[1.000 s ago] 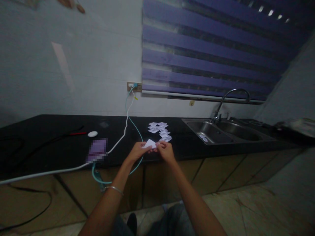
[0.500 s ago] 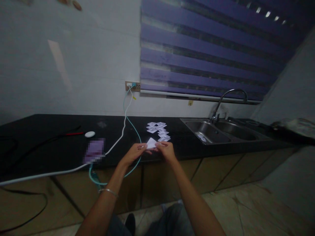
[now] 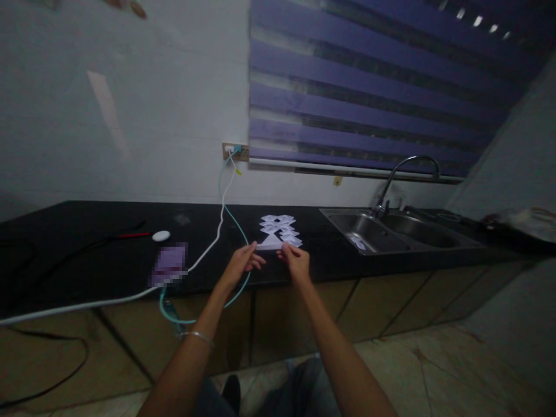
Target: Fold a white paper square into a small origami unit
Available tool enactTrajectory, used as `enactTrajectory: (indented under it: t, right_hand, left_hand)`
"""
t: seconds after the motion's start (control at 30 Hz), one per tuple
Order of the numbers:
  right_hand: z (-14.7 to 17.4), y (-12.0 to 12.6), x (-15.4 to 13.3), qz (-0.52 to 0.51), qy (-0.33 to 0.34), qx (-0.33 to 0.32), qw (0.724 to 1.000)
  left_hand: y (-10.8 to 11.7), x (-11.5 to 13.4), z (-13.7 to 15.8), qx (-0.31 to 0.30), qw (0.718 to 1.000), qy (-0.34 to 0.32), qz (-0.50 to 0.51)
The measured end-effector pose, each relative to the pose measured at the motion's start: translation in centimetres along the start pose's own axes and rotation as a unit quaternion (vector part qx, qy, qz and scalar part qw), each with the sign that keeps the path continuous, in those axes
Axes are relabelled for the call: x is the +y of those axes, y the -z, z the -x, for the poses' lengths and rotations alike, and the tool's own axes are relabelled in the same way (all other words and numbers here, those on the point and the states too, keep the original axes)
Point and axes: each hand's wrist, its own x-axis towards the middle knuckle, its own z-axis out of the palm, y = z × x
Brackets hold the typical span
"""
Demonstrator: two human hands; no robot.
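Note:
A white sheet of folded paper [image 3: 270,242] is stretched between my two hands, its middle rising to a triangular point above a straight lower strip. My left hand [image 3: 244,262] pinches its left end between thumb and finger, the other fingers loosely bent. My right hand [image 3: 295,262] pinches the right end the same way. Just behind it, several folded white paper pieces [image 3: 278,223] lie in rows on the black countertop [image 3: 347,266]. The held paper overlaps the nearest of them from my view.
A white cable [image 3: 217,234] and a teal cable [image 3: 237,223] run from the wall socket [image 3: 236,152] across the counter, left of my hands. A white round object [image 3: 161,236] and a blurred-out purple item [image 3: 170,260] lie further left. At right is a double sink [image 3: 336,223] with a faucet [image 3: 391,176].
Both hands have spread apart and moved slightly away from me. The paper, a compact triangle before, now shows a wide strip below its point.

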Motion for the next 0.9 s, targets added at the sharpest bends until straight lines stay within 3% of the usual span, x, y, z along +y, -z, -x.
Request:
enactTrajectory:
  t: [0.07,0.2,0.4,0.57,0.67,0.9]
  right_hand:
    - [0.2,-0.2,-0.4,0.020,0.009,-0.017,1.000]
    - [0.9,-0.1,-1.6,0.062,0.023,-0.141,0.988]
    - [0.8,0.8,-2.0,0.004,-0.076,-0.208,0.975]
    - [0.7,1.4,-2.4,0.017,-0.082,-0.306,0.948]
    - [0.8,1.3,-2.5,0.009,-0.093,-0.311,0.946]
    - [0.9,0.8,-1.7,0.026,-0.083,-0.248,0.965]
  left_hand:
    - [-0.1,-0.3,-0.4,-0.005,1.000,0.003,0.008]
    - [-0.2,-0.4,-0.6,0.026,0.999,-0.003,0.030]
    - [0.1,0.3,0.2,0.012,0.997,0.004,0.076]
    - [0.2,0.4,0.3,-0.014,0.995,0.000,0.095]
    - [0.2,0.3,0.3,-0.012,0.995,0.001,0.096]
    - [0.2,0.4,0.3,0.012,0.995,0.002,0.095]
